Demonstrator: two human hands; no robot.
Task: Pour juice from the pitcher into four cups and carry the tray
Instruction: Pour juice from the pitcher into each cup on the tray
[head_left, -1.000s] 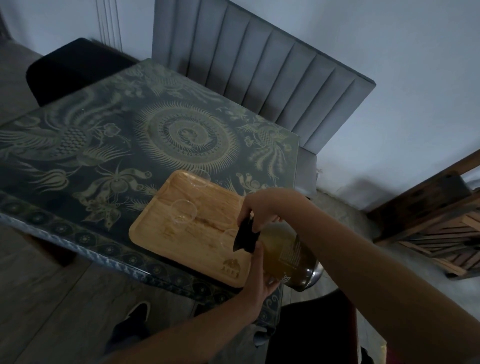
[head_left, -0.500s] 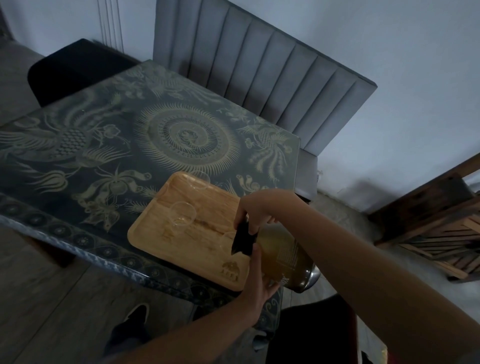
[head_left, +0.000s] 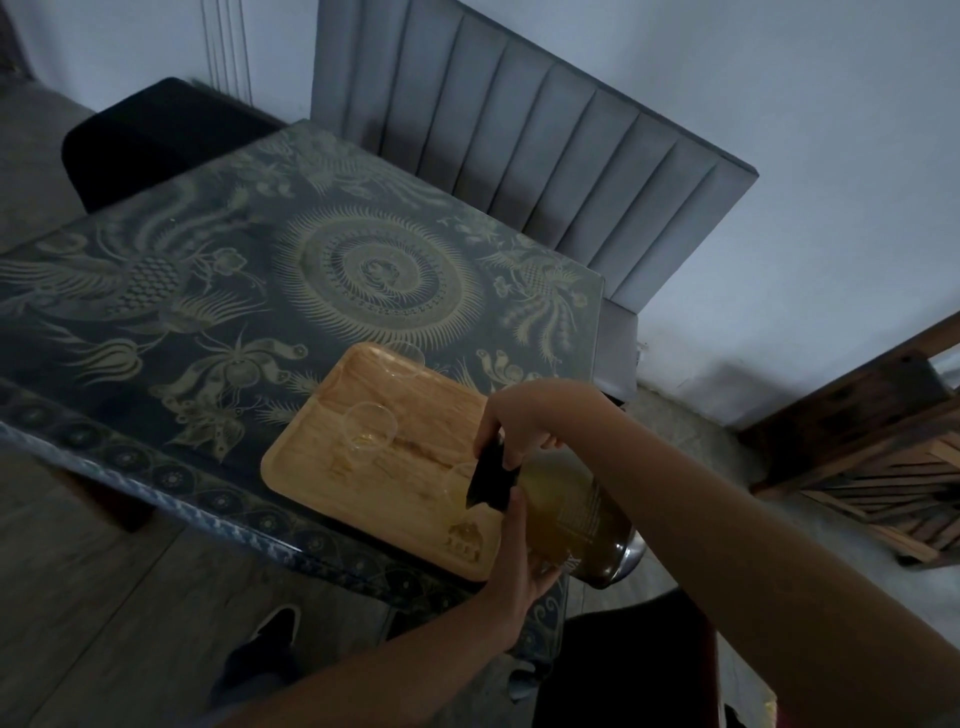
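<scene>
A wooden tray (head_left: 332, 467) lies near the table's front right corner. Clear cups stand on it: one at the far edge (head_left: 410, 358), one in the middle (head_left: 370, 431), and one (head_left: 460, 483) under the pitcher's mouth, partly hidden. The glass pitcher (head_left: 566, 509) of yellow juice is tilted, its black lid (head_left: 491, 480) down over that near cup. My right hand (head_left: 524, 421) grips the pitcher's top by the lid. My left hand (head_left: 524, 561) holds the pitcher's body from below. A fourth cup is not visible.
The dark table (head_left: 208, 291) has a gold floral pattern. A grey padded chair (head_left: 519, 156) stands behind it and a black chair (head_left: 156, 135) at the far left. A wooden rack (head_left: 883, 452) is on the right. My shoe (head_left: 270, 639) shows below.
The pitcher's lid end has moved slightly left and lower over the near cup. Both hands keep their hold.
</scene>
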